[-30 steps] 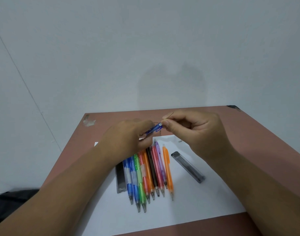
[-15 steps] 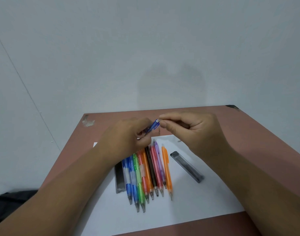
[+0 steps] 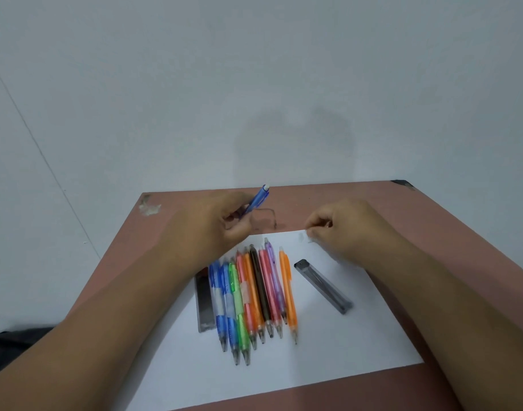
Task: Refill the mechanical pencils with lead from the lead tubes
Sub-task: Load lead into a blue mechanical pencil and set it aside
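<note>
My left hand point(image 3: 209, 232) is closed around a blue mechanical pencil point(image 3: 256, 200), held tilted above the table with its white top end pointing up and to the right. My right hand point(image 3: 350, 229) rests low at the far edge of the white paper point(image 3: 358, 345), thumb and forefinger pinched at a small pale blurred piece point(image 3: 302, 237). Whether they grip it is unclear. Several coloured mechanical pencils point(image 3: 255, 295) lie side by side on the paper, tips toward me. One dark lead tube point(image 3: 322, 285) lies to their right, another point(image 3: 202, 302) to their left.
The brown table point(image 3: 438, 232) stands against a pale wall, with a scuffed far left corner point(image 3: 149, 206). A dark cloth-like thing point(image 3: 14, 342) lies off the table's left side.
My right hand has left the blue pencil's top and dropped rightward to the paper's far edge. The thin lead it held no longer shows. The pencil has tilted up slightly in my left hand.
</note>
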Demonstrator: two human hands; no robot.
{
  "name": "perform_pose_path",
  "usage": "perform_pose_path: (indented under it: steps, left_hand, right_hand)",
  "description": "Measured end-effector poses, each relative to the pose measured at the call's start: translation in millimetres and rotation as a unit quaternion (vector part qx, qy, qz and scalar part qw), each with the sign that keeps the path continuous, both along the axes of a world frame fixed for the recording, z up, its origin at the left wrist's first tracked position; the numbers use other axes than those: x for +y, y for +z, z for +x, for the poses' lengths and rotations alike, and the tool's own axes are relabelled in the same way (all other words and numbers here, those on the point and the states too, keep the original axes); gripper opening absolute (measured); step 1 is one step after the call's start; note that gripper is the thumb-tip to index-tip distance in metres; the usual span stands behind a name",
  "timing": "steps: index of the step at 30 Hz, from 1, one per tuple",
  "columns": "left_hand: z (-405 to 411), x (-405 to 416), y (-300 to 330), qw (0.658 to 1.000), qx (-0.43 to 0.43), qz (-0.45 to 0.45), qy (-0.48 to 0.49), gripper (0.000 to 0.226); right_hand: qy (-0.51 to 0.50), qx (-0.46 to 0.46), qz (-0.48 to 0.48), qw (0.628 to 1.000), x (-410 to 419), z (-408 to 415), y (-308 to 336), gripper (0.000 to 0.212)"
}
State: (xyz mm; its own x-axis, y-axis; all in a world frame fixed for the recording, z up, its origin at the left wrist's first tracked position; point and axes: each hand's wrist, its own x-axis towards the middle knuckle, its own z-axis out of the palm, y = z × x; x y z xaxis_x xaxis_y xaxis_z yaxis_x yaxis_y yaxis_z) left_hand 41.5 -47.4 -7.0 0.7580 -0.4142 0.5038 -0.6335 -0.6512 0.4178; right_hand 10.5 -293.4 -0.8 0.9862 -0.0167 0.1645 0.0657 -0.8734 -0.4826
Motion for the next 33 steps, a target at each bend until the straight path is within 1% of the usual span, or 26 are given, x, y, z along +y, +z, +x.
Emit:
perform_pose_path:
  steps: [2, 5, 10, 11, 12, 13, 14, 16, 17, 18, 21, 26, 33]
  left_hand:
    - [2.5, 2.2, -0.9, 1.000, -0.003, 0.000, 0.007, 0.043]
    - [6.3, 3.7, -3.1, 1.000, -0.015, 0.003, 0.010, 0.040]
    - [11.0, 4.7, -5.6, 0.999, -0.036, 0.015, 0.025, 0.041]
    - [12.1, 4.9, -6.3, 0.999, -0.040, 0.021, 0.030, 0.040]
    - [13.1, 5.0, -7.0, 0.998, -0.039, 0.025, 0.036, 0.039]
    - [14.1, 5.1, -7.6, 0.998, -0.036, 0.025, 0.042, 0.038]
    - [14.6, 4.8, -8.3, 0.998, -0.030, 0.023, 0.045, 0.037]
    - [14.8, 4.1, -9.0, 0.999, -0.020, 0.016, 0.043, 0.038]
    - [14.6, 3.8, -9.0, 0.999, -0.018, 0.017, 0.042, 0.038]
    - [14.6, 3.7, -9.2, 0.999, -0.019, 0.021, 0.040, 0.036]
    - [15.3, 3.4, -9.9, 0.999, -0.022, 0.027, 0.040, 0.035]
    - [12.5, 0.9, -8.5, 0.999, -0.027, 0.024, 0.025, 0.034]
    - [9.6, -0.3, -7.2, 0.999, -0.031, 0.015, 0.008, 0.035]
  right_hand:
    - [0.007, 0.026, -0.010, 1.000, 2.7, -0.4, -0.8, 0.012]
    - [0.004, 0.063, -0.043, 0.997, 6.4, -3.2, 1.9, 0.014]
    - [-0.002, 0.106, -0.093, 0.990, 8.5, -3.7, 7.8, 0.014]
    - [-0.007, 0.100, -0.094, 0.991, 8.3, -4.4, 8.0, 0.013]
    - [-0.013, 0.073, -0.085, 0.994, 7.9, -5.5, 7.8, 0.013]
    - [-0.024, 0.026, -0.054, 0.998, 7.5, -6.8, 7.4, 0.015]
    - [-0.032, -0.033, -0.001, 0.999, 7.4, -8.7, 7.0, 0.016]
    - [-0.025, -0.146, 0.110, 0.983, 10.4, -12.2, 7.8, 0.014]
    - [-0.009, -0.182, 0.136, 0.974, 12.7, -13.7, 8.3, 0.013]
    - [0.010, -0.205, 0.139, 0.969, 15.0, -14.7, 8.3, 0.012]
    - [0.054, -0.245, 0.129, 0.959, 20.6, -17.5, 6.2, 0.011]
    - [0.073, -0.295, 0.128, 0.944, 24.2, -18.8, 3.9, 0.011]
    - [0.089, -0.306, 0.130, 0.939, 24.3, -17.1, 2.3, 0.013]
